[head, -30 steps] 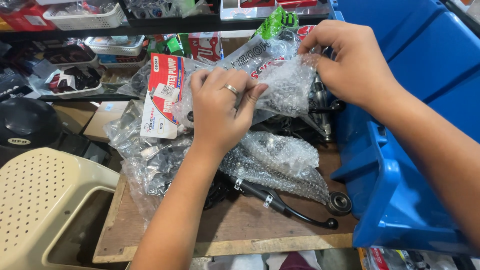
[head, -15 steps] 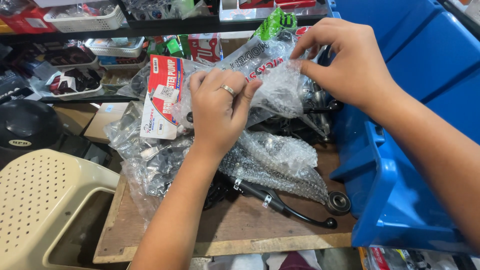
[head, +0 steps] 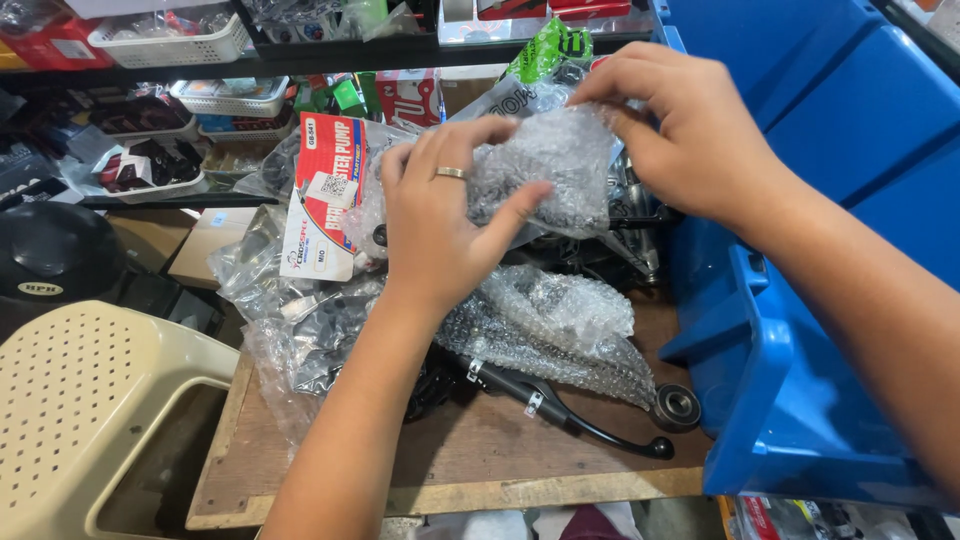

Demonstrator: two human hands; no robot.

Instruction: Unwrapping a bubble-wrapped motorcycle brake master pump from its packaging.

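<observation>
Both of my hands grip one bubble-wrap bundle (head: pixel 555 165) above a wooden table (head: pixel 480 470). My left hand (head: pixel 440 235), with a ring on one finger, clasps its lower left side, thumb pressed into the wrap. My right hand (head: pixel 690 130) pinches its upper right edge. A clear bag with a green header (head: pixel 545 55) sticks up behind the bundle. Under my hands lie more bubble-wrapped parts (head: pixel 560 330) and a black lever (head: pixel 570 415).
A red-and-white carded package (head: pixel 325 195) lies left of my hands among clear plastic bags. A blue plastic bin (head: pixel 800 330) stands at the right. A cream perforated stool (head: pixel 90 420) and a black helmet (head: pixel 50 255) are at lower left. Shelves with baskets run along the back.
My left hand has shifted its fingers further around the bundle, thumb now pressing the wrap. The right hand stays on the upper edge, and the bundle looks more compact.
</observation>
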